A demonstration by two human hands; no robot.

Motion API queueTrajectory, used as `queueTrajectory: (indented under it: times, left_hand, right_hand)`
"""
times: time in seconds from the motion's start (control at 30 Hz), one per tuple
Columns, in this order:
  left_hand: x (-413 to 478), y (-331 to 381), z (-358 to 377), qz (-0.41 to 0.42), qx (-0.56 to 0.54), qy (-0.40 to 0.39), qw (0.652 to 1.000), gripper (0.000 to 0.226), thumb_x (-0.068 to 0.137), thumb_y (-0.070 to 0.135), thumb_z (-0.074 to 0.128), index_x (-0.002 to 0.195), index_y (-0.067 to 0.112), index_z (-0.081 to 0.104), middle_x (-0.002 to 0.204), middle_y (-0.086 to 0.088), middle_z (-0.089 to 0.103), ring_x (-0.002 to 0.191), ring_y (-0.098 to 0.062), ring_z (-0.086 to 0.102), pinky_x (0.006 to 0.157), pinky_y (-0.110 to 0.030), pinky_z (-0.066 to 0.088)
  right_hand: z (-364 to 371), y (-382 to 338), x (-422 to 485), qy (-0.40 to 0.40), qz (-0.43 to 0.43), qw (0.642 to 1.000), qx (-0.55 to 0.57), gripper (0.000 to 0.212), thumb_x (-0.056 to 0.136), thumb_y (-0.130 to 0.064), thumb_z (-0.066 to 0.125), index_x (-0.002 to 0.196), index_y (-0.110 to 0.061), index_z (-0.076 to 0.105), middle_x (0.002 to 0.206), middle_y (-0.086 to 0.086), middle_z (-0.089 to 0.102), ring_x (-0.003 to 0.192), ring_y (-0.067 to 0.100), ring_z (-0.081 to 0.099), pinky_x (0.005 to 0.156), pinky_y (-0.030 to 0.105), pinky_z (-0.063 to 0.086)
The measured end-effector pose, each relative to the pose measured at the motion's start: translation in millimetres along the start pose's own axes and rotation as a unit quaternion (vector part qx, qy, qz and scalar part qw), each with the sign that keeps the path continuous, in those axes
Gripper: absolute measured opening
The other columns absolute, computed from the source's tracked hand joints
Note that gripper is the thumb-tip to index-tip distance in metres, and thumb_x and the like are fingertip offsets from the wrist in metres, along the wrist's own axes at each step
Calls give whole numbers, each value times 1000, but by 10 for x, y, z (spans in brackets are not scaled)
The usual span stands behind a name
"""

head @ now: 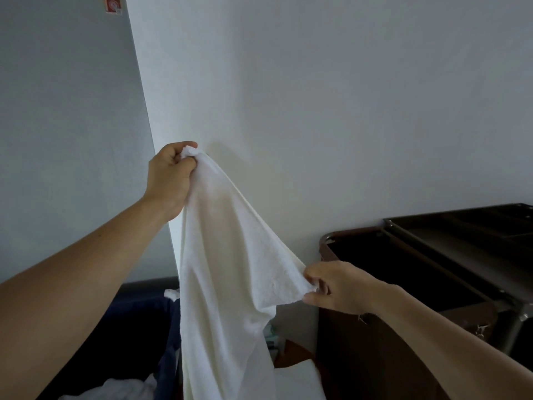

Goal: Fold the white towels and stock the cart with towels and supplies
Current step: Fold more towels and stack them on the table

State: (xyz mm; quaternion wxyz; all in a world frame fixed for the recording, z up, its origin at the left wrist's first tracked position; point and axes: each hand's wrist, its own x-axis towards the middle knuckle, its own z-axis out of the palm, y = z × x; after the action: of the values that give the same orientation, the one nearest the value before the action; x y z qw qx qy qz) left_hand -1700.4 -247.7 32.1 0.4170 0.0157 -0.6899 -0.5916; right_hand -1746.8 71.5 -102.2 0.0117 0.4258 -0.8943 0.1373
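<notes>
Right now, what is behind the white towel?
The pale wall stands behind the white towel, and dark blue fabric shows beside its lower left edge. What lies behind its lower part is covered.

You've got a plain white wall (346,96) filling most of your view. Left of that wall there's a greyer surface (57,111) with a little red sticker (113,6) up top, and down below the wall sit some navy fabric (138,327) and a bit of brown floor (292,352).
</notes>
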Motion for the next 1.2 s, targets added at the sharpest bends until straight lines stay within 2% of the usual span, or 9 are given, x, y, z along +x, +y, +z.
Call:
queueTrajectory:
  times: [0.27, 0.47, 0.57, 0.63, 0.83, 0.97, 1.07, 1.13, 1.2]
  left_hand:
    - [25, 139, -34, 6, -32, -42, 999, 32, 80, 12, 54, 101, 30, 72, 118, -9, 70, 116, -26, 63, 102, -43, 49]
    - [82, 148, -190, 12, -10, -65, 998, 29, 82, 18, 59, 103, 31, 72, 120, -5, 70, 117, -22, 64, 107, -46, 47]
    - [143, 3, -418, 15, 83, -61, 995, 30, 90, 18, 59, 117, 28, 69, 125, 4, 68, 117, -14, 62, 107, -39, 46]
    - [132, -82, -576, 37, 209, -69, 975, 30, 98, 19, 56, 126, 23, 65, 125, 7, 65, 115, -12, 60, 100, -30, 45]
    - [57, -250, -810, 31, 345, -68, 935, 21, 101, 21, 54, 118, 12, 63, 106, -2, 64, 95, -23, 57, 78, -29, 37]
    - [295, -22, -921, 46, 271, 10, 961, 10, 100, 22, 55, 108, 20, 61, 100, -4, 66, 83, -22, 58, 67, -32, 44]
    - [552, 307, -969, 81, 178, 87, 977, 2, 98, 27, 55, 100, 26, 56, 92, 1, 61, 82, -21, 56, 68, -33, 43]
    - [621, 417, -909, 68, 127, 126, 981, 1, 98, 26, 53, 97, 27, 53, 85, 4, 58, 85, -19, 54, 69, -33, 42]
    - [571, 357, -834, 35, 141, 128, 981, 10, 100, 21, 47, 108, 19, 53, 87, 0, 57, 85, -20, 52, 67, -32, 41]
  right_hand:
    - [117, -223, 81, -30, -38, 997, -58, 45, 103, -48, 42, 141, -26, 47, 131, -11, 58, 111, 12, 59, 95, 25, 41]
    - [20, -101, 108, -29, 12, 999, 15, 40, 101, -51, 44, 129, -29, 62, 117, -12, 68, 102, 9, 65, 95, 29, 51]
    - [-251, 92, 87, 57, 50, 995, 57, 12, 96, -46, 59, 88, -40, 66, 81, -9, 70, 75, 8, 66, 75, 30, 54]
    - [-448, 182, 93, 130, 82, 986, 71, 21, 93, -39, 66, 73, -35, 59, 64, -7, 59, 63, 12, 57, 63, 31, 46]
    - [-934, 21, 300, 160, 104, 980, 61, 26, 84, -36, 77, 79, -18, 59, 70, -5, 57, 63, 13, 52, 57, 23, 37]
    - [-1447, -229, 487, 256, 87, 957, 104, 24, 80, -25, 82, 81, -16, 61, 73, -1, 58, 68, 18, 52, 61, 28, 42]
    - [-1867, -432, 628, 385, 59, 897, 209, 38, 80, -18, 82, 112, -23, 62, 89, 1, 64, 84, 22, 62, 76, 32, 52]
    - [-1950, -501, 735, 377, 66, 895, 230, 67, 83, -18, 79, 141, -21, 46, 97, 3, 63, 92, 20, 60, 85, 33, 50]
    - [-1949, -509, 782, 319, 106, 928, 162, 52, 85, -19, 77, 129, -3, 55, 96, 6, 60, 91, 23, 57, 81, 34, 46]
